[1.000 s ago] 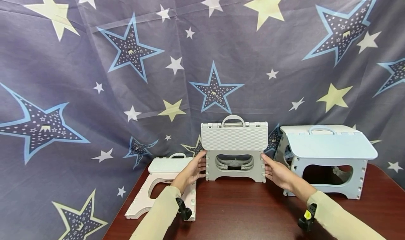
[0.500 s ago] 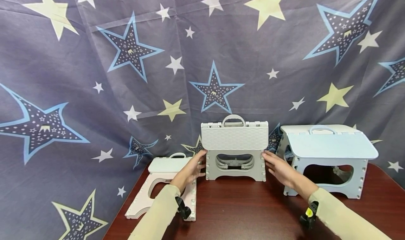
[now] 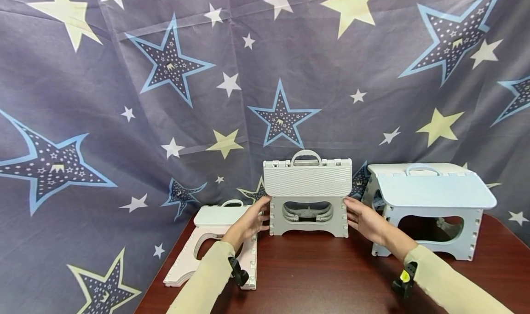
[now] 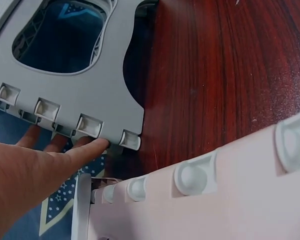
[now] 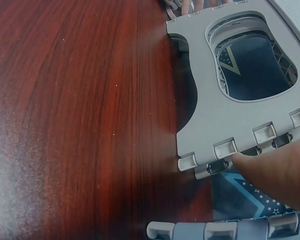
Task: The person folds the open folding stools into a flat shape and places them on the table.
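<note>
A grey folding step stool [image 3: 308, 178] stands upright in the middle of the table, its textured top panel hanging down in front and a carry handle on top. My left hand [image 3: 251, 219] is at the stool's left side edge. In the left wrist view its fairly straight fingers [image 4: 92, 149] reach the hinge knuckles along that edge. On the opposite side, my right hand [image 3: 366, 219] touches the stool with extended fingers. The right wrist view has the thumb [image 5: 250, 162] at the edge; the other right fingers are hidden behind the stool there.
A pink and white folding stool [image 3: 186, 263] lies folded flat on the left, partly under my left forearm. On the right stands an unfolded light blue stool [image 3: 434, 190]. Behind the dark red wooden table [image 3: 314, 277] hangs a grey star-patterned cloth [image 3: 331, 84].
My right hand has shifted slightly up and right along the stool's side, its fingers a little more spread. The left hand and the stool have stayed almost in place.
</note>
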Motion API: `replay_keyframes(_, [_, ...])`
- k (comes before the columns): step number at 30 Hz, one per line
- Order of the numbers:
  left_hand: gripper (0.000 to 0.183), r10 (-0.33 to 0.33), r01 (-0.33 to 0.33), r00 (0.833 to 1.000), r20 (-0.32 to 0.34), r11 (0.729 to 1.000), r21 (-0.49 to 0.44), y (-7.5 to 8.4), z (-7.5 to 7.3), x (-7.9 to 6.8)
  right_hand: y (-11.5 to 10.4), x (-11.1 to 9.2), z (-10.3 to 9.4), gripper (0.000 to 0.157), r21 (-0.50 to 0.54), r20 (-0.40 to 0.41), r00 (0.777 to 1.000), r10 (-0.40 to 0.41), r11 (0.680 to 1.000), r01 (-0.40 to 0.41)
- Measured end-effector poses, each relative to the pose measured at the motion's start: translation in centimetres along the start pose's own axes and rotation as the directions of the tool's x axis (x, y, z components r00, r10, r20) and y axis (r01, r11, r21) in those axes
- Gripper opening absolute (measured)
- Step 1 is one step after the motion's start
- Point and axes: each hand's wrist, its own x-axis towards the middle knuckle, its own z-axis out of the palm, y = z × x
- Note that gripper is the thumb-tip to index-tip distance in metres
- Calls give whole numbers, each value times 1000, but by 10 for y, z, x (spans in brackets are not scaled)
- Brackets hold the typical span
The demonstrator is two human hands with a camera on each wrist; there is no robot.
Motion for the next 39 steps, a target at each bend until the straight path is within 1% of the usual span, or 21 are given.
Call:
replay_keyframes(2, [102,21,-22,1000,17,1000,18,-1,-1,-1,0,-1,0,75,-3,-8,1000,1,1000,-1])
replay_keyframes(5, [106,39,-39,999,16,999,32,-2,0,-2,0,-1,1,75,-10,-16,1000,7,1000,-7])
replay_keyframes(7, [101,29,-29,1000,-2,999,25,-2,1,-2,0,-2,1,76,-12,-22,1000,13,1000,-14])
replay_keyframes(12, [82,-7,7,998,-57,1000,-8,1,6,-3,-1,-3,2,76,-19,-27,999,18,1000,-18])
replay_keyframes(15, [76,-16,15,997,-75,1000,-9,3,8,-5,-2,-3,2,75,-29,-32,999,19,999,-20])
replay_keyframes(21, [74,-22,22,995,-98,1000,1,3,10,-7,-3,-3,2,73,-48,-50,999,20,999,-22])
replay_keyframes(26, [75,-27,27,994,-102,1000,0,3,10,-7,-3,-4,2,70,-54,-56,998,14,998,-17])
replay_keyframes(33, [81,-46,45,992,-120,999,-16,3,12,-9,-2,-6,1,63,-47,-67,998,12,999,-15])
replay_keyframes(39, [78,-54,52,990,-130,998,-23,3,14,-12,0,-6,1,54,-38,-72,997,12,999,-15])
